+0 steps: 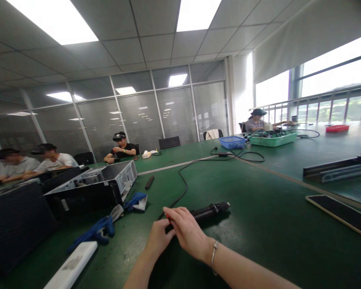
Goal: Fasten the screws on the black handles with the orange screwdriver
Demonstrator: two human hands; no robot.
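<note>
A black electric screwdriver (210,211) lies on the green table, its metal tip toward the right. Its rear end is hidden behind my hands, and a black cable (185,182) runs away from there across the table. My left hand (159,237) is closed around the dark rear part of the screwdriver. Over it reaches my right hand (190,232), fingers pressed together and meeting the left fingers. A small red bit (167,216) shows at the right fingertips, too covered to name. A bracelet circles my right wrist.
Left of my hands are blue gloves (93,233), a white box (74,265) and an open computer case (108,184). A dark bar (149,182) lies beyond. Blue (233,142) and green baskets (273,139) stand far back; metal rails (339,168) lie right. Several people sit around.
</note>
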